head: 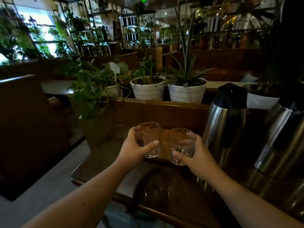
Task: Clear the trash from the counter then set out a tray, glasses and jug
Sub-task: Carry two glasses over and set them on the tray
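Note:
My left hand grips a clear glass, held nearly upright over the counter. My right hand grips a second clear glass, tilted slightly toward me. Both glasses hover just above a brown wooden tray lying on the dark glossy counter; whether they touch it I cannot tell. A steel jug with a black lid and handle stands right of the tray, close to my right hand. A second steel jug stands further right.
A wooden ledge runs behind the counter with white potted plants on it. A leafy plant hangs over the counter's left end. The floor drops away to the left of the counter edge.

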